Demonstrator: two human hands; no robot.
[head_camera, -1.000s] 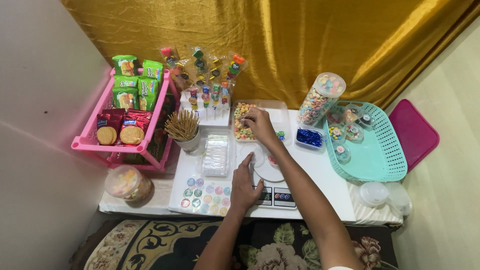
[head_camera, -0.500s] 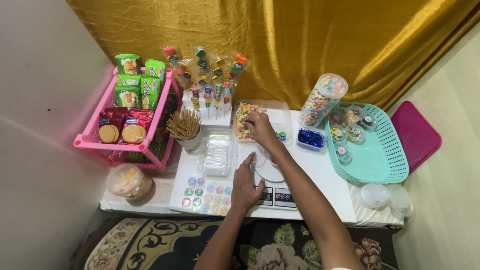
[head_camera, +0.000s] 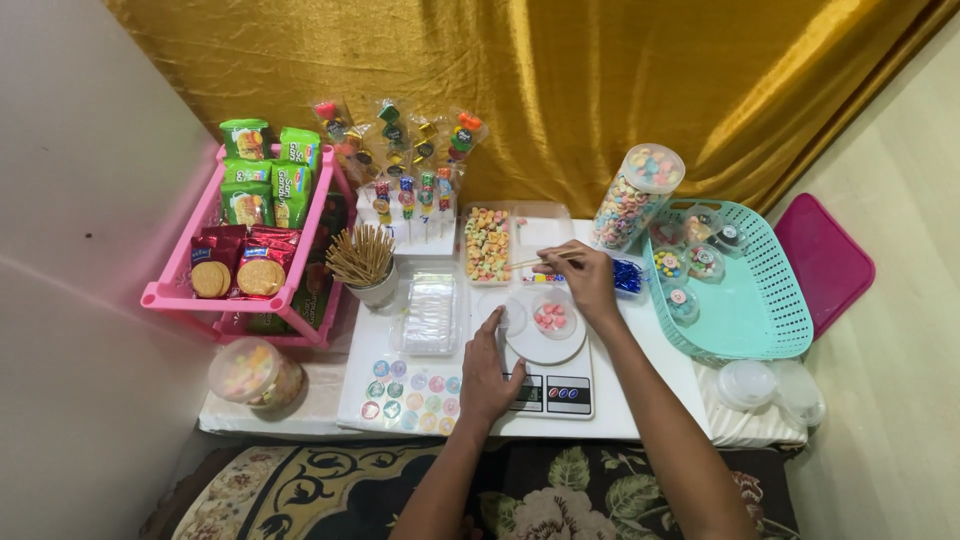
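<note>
My right hand (head_camera: 588, 283) holds a thin wooden stick (head_camera: 538, 262) that points left toward a clear tray of small colourful candies (head_camera: 487, 244). Just below that hand, a small clear round cup (head_camera: 551, 317) with a few pink candies sits on the white plate of a kitchen scale (head_camera: 548, 378). My left hand (head_camera: 489, 372) rests flat on the scale's left side, fingers touching the plate's edge.
A pink rack (head_camera: 246, 252) of biscuit packs stands at the left, with a cup of wooden sticks (head_camera: 364, 262) beside it. Candy skewers (head_camera: 410, 170) stand at the back. A candy jar (head_camera: 631, 198), a teal basket (head_camera: 745, 290), a sticker sheet (head_camera: 412, 388) and stacked clear lids (head_camera: 430, 312) surround the scale.
My right hand has drawn back from the candy tray toward the scale, and pink candies now lie in the cup. The left hand stays on the scale.
</note>
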